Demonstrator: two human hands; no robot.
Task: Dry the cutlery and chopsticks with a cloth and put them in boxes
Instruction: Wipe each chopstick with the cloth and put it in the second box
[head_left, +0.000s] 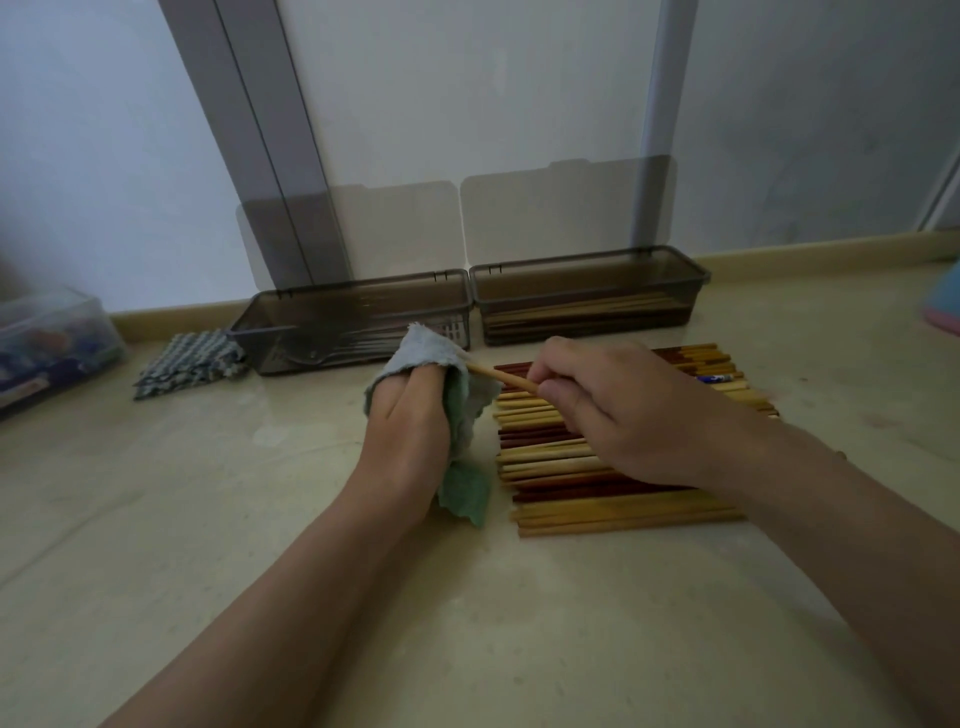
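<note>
- At centre, just above the floor (208, 519), the left hand (410, 415) grips the cloth (434, 347), fingers wrapped inside it.
- Right hand (613, 410) pinches one chopstick (506, 381); its left tip enters the cloth.
- Chopstick pile (597, 470) lies on the floor beneath the right hand.
- Far side: left box (353, 312) holds cutlery (322, 354); right box (587, 288) holds chopsticks (582, 307).

Grey-green cloth (457, 410); tan and red-brown chopsticks (597, 467)
</note>
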